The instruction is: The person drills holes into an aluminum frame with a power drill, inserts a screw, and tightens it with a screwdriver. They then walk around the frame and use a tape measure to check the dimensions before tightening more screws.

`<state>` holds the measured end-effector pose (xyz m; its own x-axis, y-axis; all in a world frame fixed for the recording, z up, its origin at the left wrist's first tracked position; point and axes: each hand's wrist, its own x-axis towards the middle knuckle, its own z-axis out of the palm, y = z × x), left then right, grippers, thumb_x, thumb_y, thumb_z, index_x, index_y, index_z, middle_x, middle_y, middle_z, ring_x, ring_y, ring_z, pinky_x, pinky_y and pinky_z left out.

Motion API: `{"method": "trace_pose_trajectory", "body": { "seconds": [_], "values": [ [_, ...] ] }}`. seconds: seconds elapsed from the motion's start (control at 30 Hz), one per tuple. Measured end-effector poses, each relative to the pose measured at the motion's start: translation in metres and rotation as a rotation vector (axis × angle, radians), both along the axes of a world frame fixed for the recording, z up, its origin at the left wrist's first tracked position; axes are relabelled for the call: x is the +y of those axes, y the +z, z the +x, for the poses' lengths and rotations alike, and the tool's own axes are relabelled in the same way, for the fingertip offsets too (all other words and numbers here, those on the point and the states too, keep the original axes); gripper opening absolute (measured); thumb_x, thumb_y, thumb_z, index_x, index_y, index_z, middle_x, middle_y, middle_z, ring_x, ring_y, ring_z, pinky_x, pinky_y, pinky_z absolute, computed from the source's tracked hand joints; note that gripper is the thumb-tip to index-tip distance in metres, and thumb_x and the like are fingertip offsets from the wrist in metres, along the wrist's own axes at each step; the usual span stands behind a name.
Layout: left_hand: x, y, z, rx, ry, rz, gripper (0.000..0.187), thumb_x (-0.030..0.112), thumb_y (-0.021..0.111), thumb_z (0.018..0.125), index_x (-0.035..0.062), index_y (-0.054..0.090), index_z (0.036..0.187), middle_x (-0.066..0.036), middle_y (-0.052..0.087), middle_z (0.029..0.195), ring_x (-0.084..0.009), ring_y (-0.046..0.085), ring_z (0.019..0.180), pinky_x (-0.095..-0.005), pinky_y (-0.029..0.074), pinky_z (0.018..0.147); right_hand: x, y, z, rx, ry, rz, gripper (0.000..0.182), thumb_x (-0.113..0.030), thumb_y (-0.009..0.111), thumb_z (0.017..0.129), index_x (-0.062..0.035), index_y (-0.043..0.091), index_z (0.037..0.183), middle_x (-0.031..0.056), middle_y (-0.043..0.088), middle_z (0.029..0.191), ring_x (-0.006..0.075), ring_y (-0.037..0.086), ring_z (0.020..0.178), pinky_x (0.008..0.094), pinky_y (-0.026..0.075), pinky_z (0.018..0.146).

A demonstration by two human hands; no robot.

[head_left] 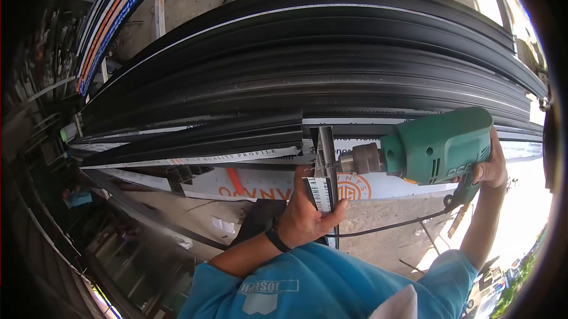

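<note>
My right hand [492, 162] is wrapped round the handle of a green power drill [444, 144]. The drill lies level, its metal chuck [362, 159] pointing left at a short black profile piece [325, 153]. My left hand [310, 215] grips the lower part of that piece, with the thumb on its right side and the fingers on its left. Printed film covers part of the piece. Whether the bit touches the profile cannot be made out. A black cord [396, 229] runs from below the drill handle towards the left hand.
Long black profiles [307, 53] lie side by side across the view. Nearer me are film-wrapped profiles [236, 156] and a white printed sheet [266, 186]. An orange strip [235, 180] lies left of my left hand. More wrapped profiles [121, 17] stand at the upper left.
</note>
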<state>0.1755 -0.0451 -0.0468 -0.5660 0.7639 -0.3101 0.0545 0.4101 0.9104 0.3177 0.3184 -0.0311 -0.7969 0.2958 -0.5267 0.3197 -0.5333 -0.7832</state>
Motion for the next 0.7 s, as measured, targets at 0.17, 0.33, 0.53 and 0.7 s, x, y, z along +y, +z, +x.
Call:
{"method": "trace_pose_trajectory", "body": {
  "seconds": [0.17,0.33,0.53,0.7],
  "values": [
    [-0.004,-0.003,0.006,0.044,0.003,-0.062,0.06,0.01,0.079,0.086,-0.0046,0.044,0.132,-0.016,0.057,0.115,-0.0256,0.064,0.1,-0.0373,0.053,0.087,-0.078,-0.022,0.067,0.003,-0.147,-0.178,0.11,-0.024,0.101,0.065,0.0072,0.033,0.146,0.0214,0.071,0.098,0.0293,0.075,0.071,0.0338,0.062,0.054],
    [-0.001,0.0,0.006,0.053,0.015,-0.062,0.069,0.01,0.08,0.085,-0.006,0.037,0.135,-0.016,0.06,0.116,-0.0219,0.065,0.098,-0.0371,0.053,0.086,-0.129,-0.011,0.064,-0.018,-0.274,-0.16,0.104,-0.037,0.1,0.068,0.0092,0.041,0.14,0.0245,0.072,0.093,0.0297,0.074,0.064,0.034,0.06,0.049],
    [0.0,-0.004,0.007,0.184,0.023,0.003,0.081,0.014,0.08,0.086,-0.0086,0.027,0.144,-0.02,0.057,0.119,-0.0297,0.066,0.107,-0.0406,0.055,0.09,-0.114,-0.035,0.102,0.064,-0.131,-0.259,0.079,-0.03,0.096,0.072,0.0094,0.056,0.126,0.0209,0.071,0.097,0.0281,0.07,0.067,0.0394,0.061,0.059],
    [-0.008,-0.003,0.003,0.114,0.044,0.154,0.102,0.03,0.083,0.09,-0.0011,0.013,0.156,-0.024,0.041,0.14,-0.0358,0.048,0.131,-0.0472,0.044,0.109,-0.122,-0.025,0.072,0.149,-0.086,-0.063,0.083,-0.029,0.093,0.075,0.0077,0.049,0.135,0.0232,0.061,0.113,0.0333,0.06,0.09,0.0437,0.053,0.076]
  ]
}}
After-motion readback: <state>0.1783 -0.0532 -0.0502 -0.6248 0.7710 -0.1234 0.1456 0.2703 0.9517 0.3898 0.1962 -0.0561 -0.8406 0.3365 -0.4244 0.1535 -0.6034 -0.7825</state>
